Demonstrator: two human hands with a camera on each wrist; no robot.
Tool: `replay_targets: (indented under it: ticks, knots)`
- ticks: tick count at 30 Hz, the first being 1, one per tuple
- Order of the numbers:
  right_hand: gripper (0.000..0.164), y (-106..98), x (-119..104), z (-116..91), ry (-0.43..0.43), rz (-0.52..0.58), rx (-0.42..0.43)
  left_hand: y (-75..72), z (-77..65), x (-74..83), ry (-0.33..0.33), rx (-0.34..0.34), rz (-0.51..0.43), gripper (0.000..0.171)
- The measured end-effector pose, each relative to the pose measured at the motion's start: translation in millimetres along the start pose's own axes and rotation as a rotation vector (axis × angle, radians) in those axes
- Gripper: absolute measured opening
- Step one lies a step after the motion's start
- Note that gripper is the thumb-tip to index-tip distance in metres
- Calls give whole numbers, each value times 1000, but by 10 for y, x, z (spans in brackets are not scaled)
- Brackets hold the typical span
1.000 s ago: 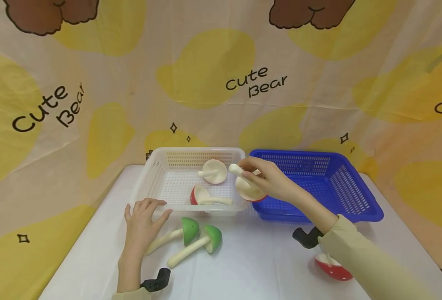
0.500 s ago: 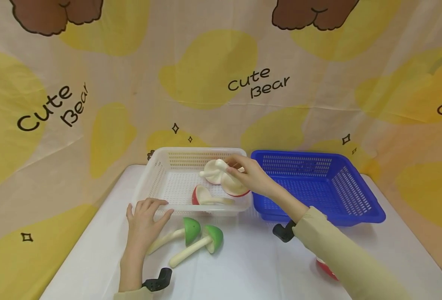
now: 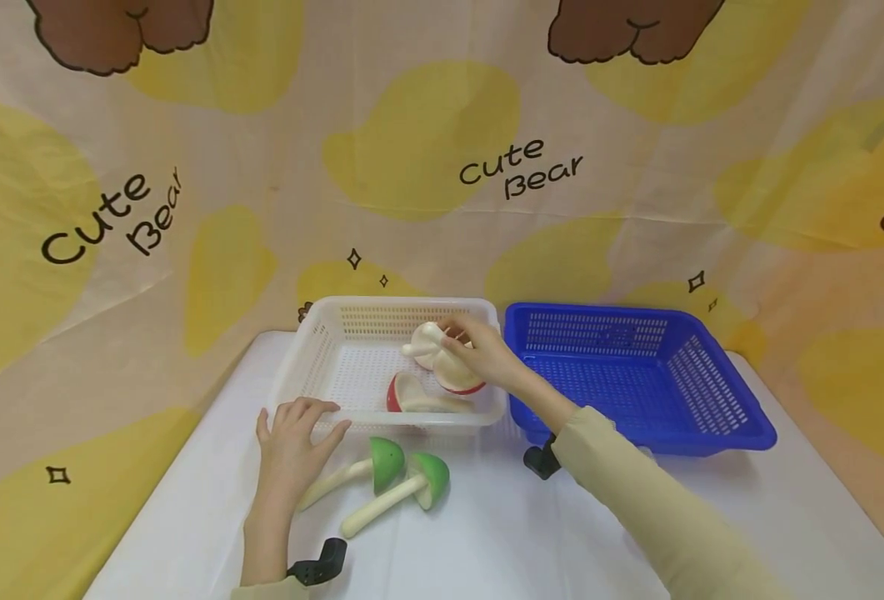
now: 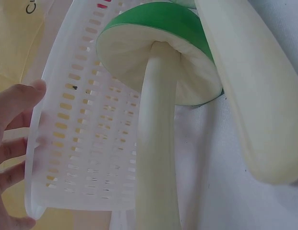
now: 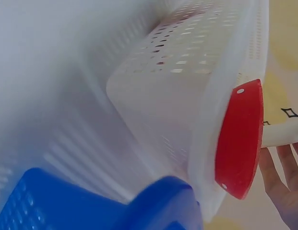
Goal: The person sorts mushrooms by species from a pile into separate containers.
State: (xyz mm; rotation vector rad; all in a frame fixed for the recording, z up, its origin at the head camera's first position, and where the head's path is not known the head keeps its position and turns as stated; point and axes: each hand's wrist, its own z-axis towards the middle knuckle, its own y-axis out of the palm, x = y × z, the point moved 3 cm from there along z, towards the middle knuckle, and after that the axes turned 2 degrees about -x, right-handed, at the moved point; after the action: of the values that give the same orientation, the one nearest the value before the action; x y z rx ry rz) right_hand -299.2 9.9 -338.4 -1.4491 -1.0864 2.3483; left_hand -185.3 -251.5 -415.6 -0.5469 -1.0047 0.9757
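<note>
My right hand (image 3: 479, 354) pinches the stem of a red-capped toy mushroom (image 3: 458, 373) over the right part of the white basket (image 3: 367, 417). In the right wrist view, the red cap (image 5: 240, 143) is beside the basket's rim. Two more red-capped mushrooms lie in that basket: one at the back (image 3: 417, 350), partly overlapped by the held one, and one at the front (image 3: 427, 403). My left hand (image 3: 292, 450) holds the basket's front-left rim, thumb outside and fingers over it. Two green-capped mushrooms (image 3: 387, 463) lie on the table just in front.
A blue basket (image 3: 606, 387) stands right of the white one, with no mushroom visible inside. A white cloth (image 3: 486, 533) covers the table. Behind rises a patterned fabric backdrop (image 3: 412, 150). My right sleeve (image 3: 636, 492) hides part of the table's right side.
My right hand has carried the red-capped mushroom left, from between the baskets into the white one. My sleeve now covers the red-capped mushroom on the right of the table. The left hand keeps its place.
</note>
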Motion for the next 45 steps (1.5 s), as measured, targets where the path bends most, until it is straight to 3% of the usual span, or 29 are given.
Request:
replay_targets:
  ticks: [6, 14, 29, 45]
  knots:
    - [23, 98, 126, 63, 42, 3, 8, -5, -10, -5, -8, -11, 3, 29]
    - [22, 170, 245, 143, 34, -19, 50, -14, -4, 3, -8, -5, 0, 29]
    - [24, 372, 261, 169, 130, -119, -66, -16, -2, 9, -7, -2, -9, 29]
    - [26, 18, 161, -109, 96, -198, -92, -35, 1, 50, 2, 3, 5, 27]
